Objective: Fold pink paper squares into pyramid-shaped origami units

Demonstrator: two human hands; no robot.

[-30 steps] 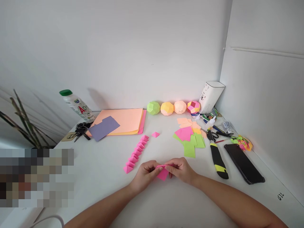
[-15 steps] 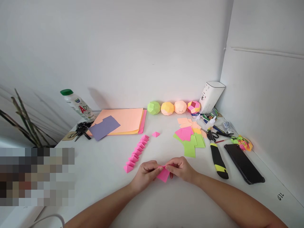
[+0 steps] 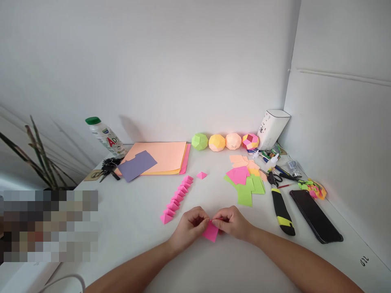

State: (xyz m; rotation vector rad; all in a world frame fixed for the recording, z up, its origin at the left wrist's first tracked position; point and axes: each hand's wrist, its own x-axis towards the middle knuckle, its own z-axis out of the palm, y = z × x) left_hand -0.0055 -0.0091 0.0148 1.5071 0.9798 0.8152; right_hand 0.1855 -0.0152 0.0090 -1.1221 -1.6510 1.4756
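The left hand (image 3: 192, 226) and right hand (image 3: 234, 223) meet over the table (image 3: 122, 228), thumbs and forefingers pinched tight along the upper edge of a pink paper (image 3: 210, 234). The paper lies between the 2 hands, its lower part hanging out below the fingertips; the far fingers are partly hidden.

Beyond the left hand, a slanting row of folded pink pieces (image 3: 176, 198) runs away from it, with 1 loose piece (image 3: 202, 175) just right of the row's far end. Past the right hand lie cut squares (image 3: 244, 196) in green, pink, peach and yellow, overlapping.

To the right are a black-and-yellow knife (image 3: 280, 207), scissors (image 3: 277, 179) and a phone (image 3: 316, 215). Along the wall sit 4 faceted balls (image 3: 216, 143), next to a white box (image 3: 273, 130). At left, a purple sheet (image 3: 137, 166) overlaps large peach sheets (image 3: 166, 156), near keys (image 3: 109, 167) and a green-capped bottle (image 3: 106, 138).
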